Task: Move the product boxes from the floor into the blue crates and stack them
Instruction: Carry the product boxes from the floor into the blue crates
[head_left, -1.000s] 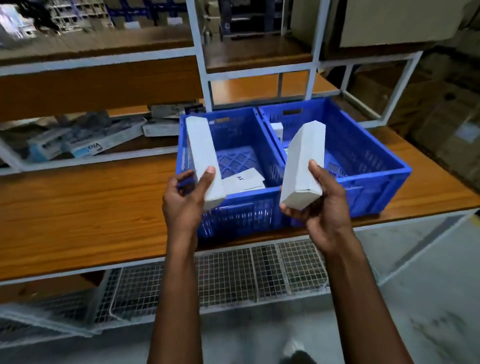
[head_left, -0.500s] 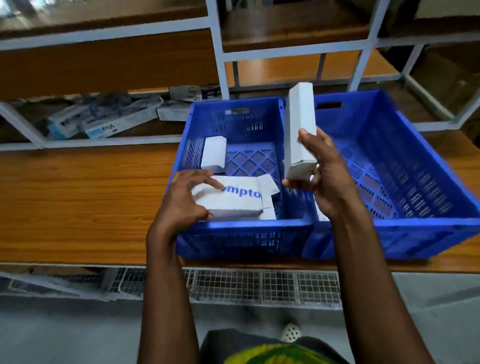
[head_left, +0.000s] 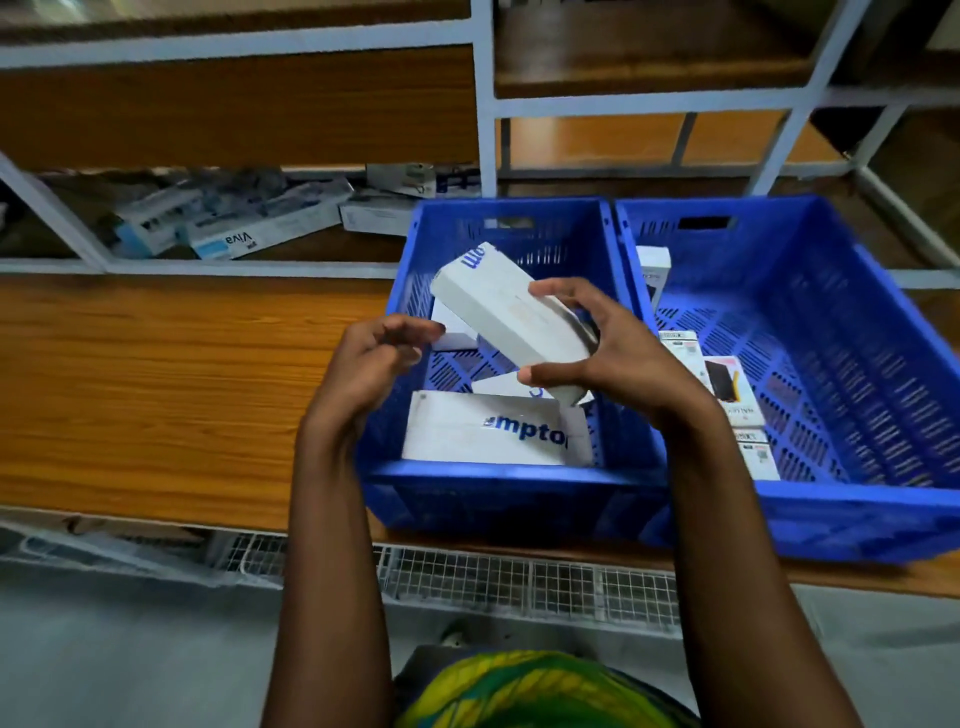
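Two blue crates sit side by side on a wooden shelf: the left crate (head_left: 498, 493) and the right crate (head_left: 883, 405). My right hand (head_left: 608, 358) grips a long white box (head_left: 498, 306), tilted over the left crate. My left hand (head_left: 374, 358) hovers at that crate's left wall with curled fingers and holds nothing. A white box with blue lettering (head_left: 488, 431) lies flat at the front of the left crate, with other white boxes partly hidden behind it. Several small printed boxes (head_left: 727, 389) lie along the right crate's left side.
The wooden shelf (head_left: 171, 389) stretches to the left of the crates. Behind it, a lower rack holds loose cartons (head_left: 249, 228) between white metal posts (head_left: 483, 98). Wire mesh (head_left: 519, 582) runs under the shelf edge, above a grey floor.
My left hand let go of the lettered box, which now lies in the left crate. My right hand swung its box from upright over the divider to tilted above the left crate.
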